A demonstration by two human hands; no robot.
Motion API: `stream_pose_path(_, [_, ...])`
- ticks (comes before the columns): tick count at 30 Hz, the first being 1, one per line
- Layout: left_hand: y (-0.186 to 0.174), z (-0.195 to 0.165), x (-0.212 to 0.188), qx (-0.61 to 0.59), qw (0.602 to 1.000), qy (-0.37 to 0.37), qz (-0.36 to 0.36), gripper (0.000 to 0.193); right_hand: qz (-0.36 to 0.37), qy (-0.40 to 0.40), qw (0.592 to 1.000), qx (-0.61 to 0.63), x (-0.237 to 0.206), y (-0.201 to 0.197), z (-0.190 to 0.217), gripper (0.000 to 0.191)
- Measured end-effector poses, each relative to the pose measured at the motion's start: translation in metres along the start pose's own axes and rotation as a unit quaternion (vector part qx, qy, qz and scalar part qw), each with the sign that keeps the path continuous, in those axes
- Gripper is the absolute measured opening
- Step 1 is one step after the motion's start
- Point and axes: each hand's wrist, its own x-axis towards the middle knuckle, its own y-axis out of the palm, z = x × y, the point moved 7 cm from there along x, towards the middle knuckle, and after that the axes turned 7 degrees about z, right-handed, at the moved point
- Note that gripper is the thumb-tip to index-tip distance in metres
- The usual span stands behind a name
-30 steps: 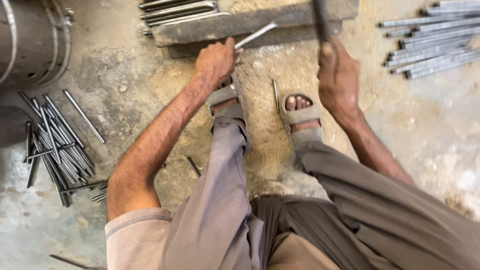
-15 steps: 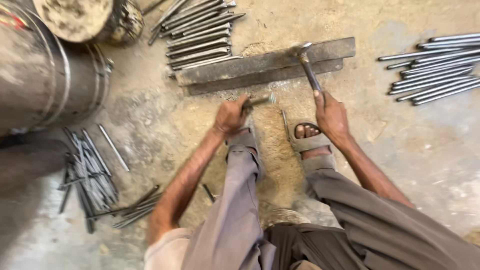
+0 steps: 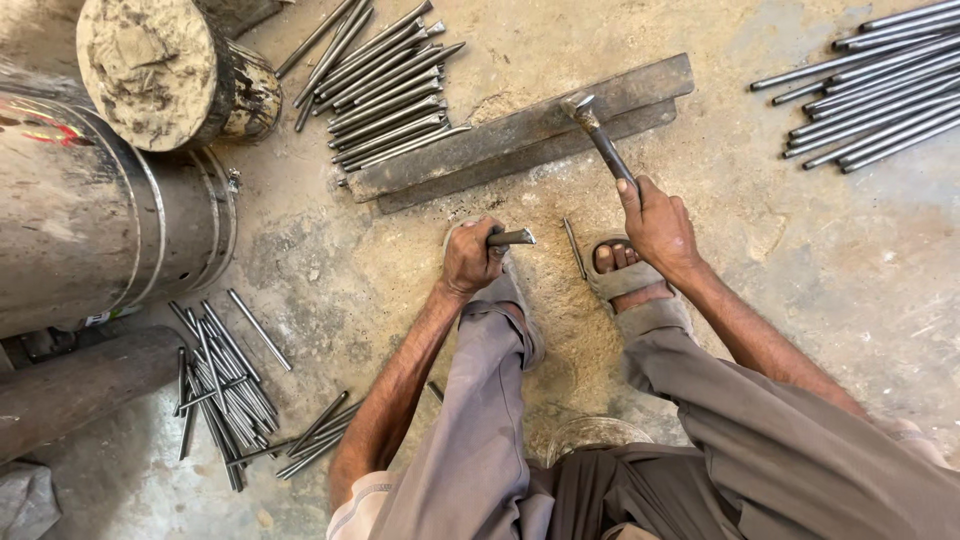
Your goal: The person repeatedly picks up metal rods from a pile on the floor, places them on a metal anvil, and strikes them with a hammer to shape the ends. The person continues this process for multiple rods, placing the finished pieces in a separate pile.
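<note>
- Metal drum [image 3: 95, 215] lies on its side at far left, with a colour patch on its upper side too blurred to make out; a mud-caked log [image 3: 165, 70] stands just above it and a dark pipe [image 3: 80, 390] lies below
- Flat iron bar [image 3: 520, 130] lies slantwise on the concrete floor [image 3: 840, 260], ahead of the feet
- Rod piles: one [image 3: 390, 90] touching the bar's left end, one [image 3: 870, 90] at top right well apart, one loose heap [image 3: 225, 390] at lower left beside the pipe
- Right hand [image 3: 658, 228] is wrapped tight round the hammer [image 3: 600, 140] handle; the head rests on the bar
- Left hand [image 3: 472, 258] is fisted round a short rod [image 3: 510, 238], its tip poking out to the right, near the bar but off it
- A thin rod [image 3: 572, 248] lies on the floor between the hands, beside the sandalled foot [image 3: 620, 270]
- Against half a second ago, the hammer head sits at much the same spot on the bar, the left hand has kept its rod below the bar, and the view has closed in
</note>
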Motion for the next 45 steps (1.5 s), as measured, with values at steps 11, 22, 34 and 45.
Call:
stream_pose_path(11, [0.021, 0.065, 0.017, 0.209, 0.947, -0.209, 0.124, 0.025, 0.044, 0.040, 0.996, 0.062, 0.003, -0.001, -0.018, 0.053])
stream_pose_path(22, [0.005, 0.071, 0.046, 0.262, 0.903, -0.276, 0.199, 0.047, 0.047, 0.031, 0.998, 0.034, -0.013, -0.009, -0.014, 0.052])
stream_pose_path(34, [0.022, 0.083, 0.046, 0.330, 0.865, -0.261, 0.273, 0.022, 0.113, 0.074, 0.991, -0.004, -0.003, -0.011, 0.009, 0.051])
stream_pose_path(45, [0.030, 0.088, 0.041, 0.371, 0.865, -0.219, 0.259, 0.014, -0.269, -0.251, 0.926, -0.079, -0.039, -0.062, 0.071, 0.044])
